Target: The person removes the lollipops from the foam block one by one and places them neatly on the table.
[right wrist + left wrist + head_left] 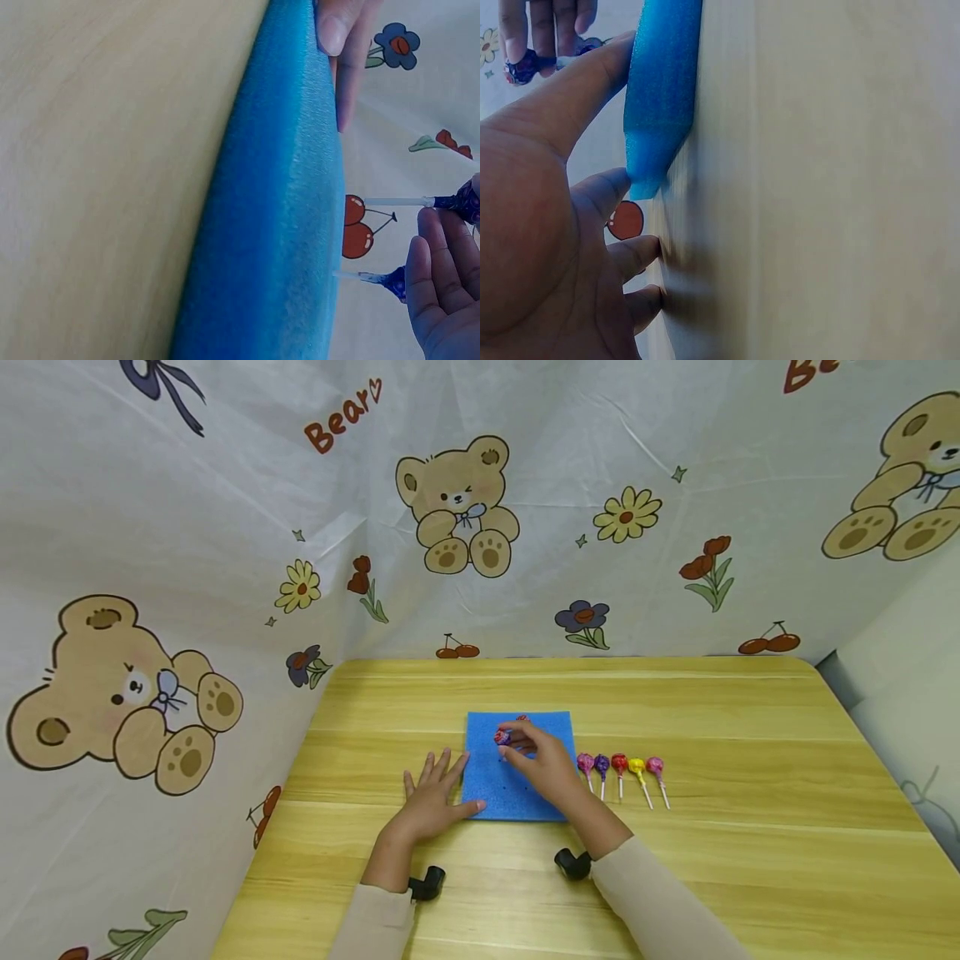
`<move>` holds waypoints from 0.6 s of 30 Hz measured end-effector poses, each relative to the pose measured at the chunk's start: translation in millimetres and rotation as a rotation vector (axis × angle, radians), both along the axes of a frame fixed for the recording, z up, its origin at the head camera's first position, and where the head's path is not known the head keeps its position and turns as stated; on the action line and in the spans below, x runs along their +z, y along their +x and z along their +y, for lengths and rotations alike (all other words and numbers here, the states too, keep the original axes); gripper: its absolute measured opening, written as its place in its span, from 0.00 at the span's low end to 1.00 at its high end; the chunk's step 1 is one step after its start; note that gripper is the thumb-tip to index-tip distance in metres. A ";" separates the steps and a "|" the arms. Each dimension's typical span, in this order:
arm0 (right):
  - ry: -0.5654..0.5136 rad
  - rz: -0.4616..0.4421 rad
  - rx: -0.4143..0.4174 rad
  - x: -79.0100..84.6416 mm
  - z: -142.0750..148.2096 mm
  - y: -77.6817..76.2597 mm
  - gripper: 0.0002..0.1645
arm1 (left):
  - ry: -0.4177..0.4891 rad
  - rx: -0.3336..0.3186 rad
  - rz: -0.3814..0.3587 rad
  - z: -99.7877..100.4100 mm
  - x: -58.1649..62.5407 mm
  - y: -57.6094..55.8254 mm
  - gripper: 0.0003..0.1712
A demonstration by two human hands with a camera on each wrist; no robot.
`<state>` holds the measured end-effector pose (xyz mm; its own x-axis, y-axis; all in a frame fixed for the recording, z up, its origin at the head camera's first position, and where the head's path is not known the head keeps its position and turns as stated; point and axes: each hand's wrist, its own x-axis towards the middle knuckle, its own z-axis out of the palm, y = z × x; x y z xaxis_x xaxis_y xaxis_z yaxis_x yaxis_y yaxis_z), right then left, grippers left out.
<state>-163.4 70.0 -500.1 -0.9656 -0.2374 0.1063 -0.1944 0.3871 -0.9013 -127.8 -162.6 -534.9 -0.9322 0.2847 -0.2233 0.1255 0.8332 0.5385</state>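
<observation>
In the head view my right hand (546, 767) pinches a red-and-purple wrapped lollipop (502, 737) by its head, over a blue foam block (498, 797). Its white stick (394, 201) points down at the foam in the right wrist view, the tip right at the surface. Partly hidden behind the right-hand fingers, a second lollipop (394, 282) stands in the foam. My left hand (431, 806) has its fingers spread at the block's left side, with thumb and index finger touching the foam and other fingertips on the table. Small dark holes show in the foam's top.
Right of the block, several lollipops lie in a row on the wooden table (750, 735), among them a purple one (602, 764), a red one (619, 763) and a yellow one (637, 766). A bear-print cloth (540, 510) hangs behind the table and along its left side.
</observation>
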 end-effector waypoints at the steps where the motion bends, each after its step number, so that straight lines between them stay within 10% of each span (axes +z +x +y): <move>1: -0.001 -0.002 0.000 1.1 0.9 0.4 0.20 | 0.001 -0.001 0.001 0.0 -0.1 0.0 0.53; 18: -0.015 0.031 -0.028 4.3 15.5 2.7 0.18 | 0.004 -0.002 -0.006 -0.5 -0.4 -0.6 0.54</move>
